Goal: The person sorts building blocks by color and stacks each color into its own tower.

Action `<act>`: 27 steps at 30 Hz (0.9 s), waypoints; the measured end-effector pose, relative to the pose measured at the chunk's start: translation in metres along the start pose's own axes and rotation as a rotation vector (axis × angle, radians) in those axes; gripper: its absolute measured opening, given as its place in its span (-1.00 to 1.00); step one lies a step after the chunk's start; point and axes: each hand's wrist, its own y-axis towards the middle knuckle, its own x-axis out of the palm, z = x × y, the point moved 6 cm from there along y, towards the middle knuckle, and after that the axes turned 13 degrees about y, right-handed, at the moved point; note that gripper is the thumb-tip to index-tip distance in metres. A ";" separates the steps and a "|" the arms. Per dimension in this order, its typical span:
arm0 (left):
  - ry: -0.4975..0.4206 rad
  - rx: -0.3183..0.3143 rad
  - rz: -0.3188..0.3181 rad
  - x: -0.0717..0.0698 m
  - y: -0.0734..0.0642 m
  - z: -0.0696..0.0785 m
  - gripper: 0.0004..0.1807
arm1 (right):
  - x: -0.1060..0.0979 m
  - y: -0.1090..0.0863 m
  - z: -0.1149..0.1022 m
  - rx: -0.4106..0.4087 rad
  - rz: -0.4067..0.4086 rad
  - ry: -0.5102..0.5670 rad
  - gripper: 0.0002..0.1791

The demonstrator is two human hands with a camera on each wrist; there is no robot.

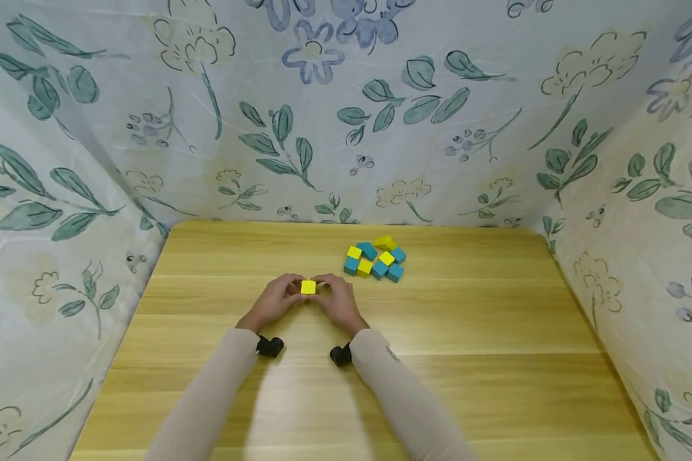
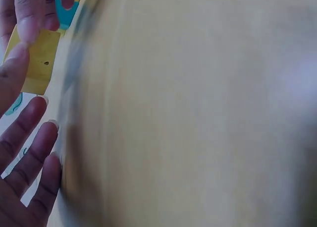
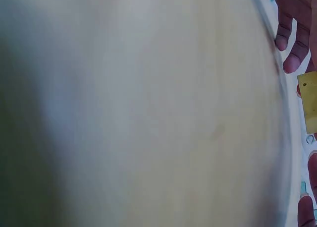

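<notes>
A yellow block [image 1: 308, 287] is held between both hands over the left-middle of the table. My left hand [image 1: 275, 299] pinches it from the left, and my right hand [image 1: 337, 300] grips its other side. Seen from the left wrist, the yellow block [image 2: 42, 61] bears a small dark mark; a thumb lies against it and the left hand's other fingers [image 2: 37, 147] spread below. Only part of the yellow block [image 3: 309, 102] shows at the right wrist view's edge, where the right hand is mostly cut off.
Several blue and yellow blocks cluster right of the hands, toward the back: a yellow wedge [image 1: 385, 242], a yellow cube [image 1: 364, 268] and a blue cube [image 1: 395, 273] among them. The wooden table [image 1: 484, 320] meets flowered cloth [image 1: 323, 160] at the back and sides.
</notes>
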 end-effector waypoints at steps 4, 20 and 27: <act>0.025 -0.014 0.018 -0.002 -0.009 -0.006 -0.56 | 0.010 -0.005 0.001 0.030 0.014 0.044 -0.62; -0.008 -0.013 0.069 0.001 -0.014 -0.014 -0.58 | 0.019 -0.006 0.006 0.087 0.043 0.090 -0.60; 0.054 0.023 0.063 0.002 -0.016 -0.013 -0.60 | 0.020 -0.007 0.007 0.093 0.033 0.079 -0.61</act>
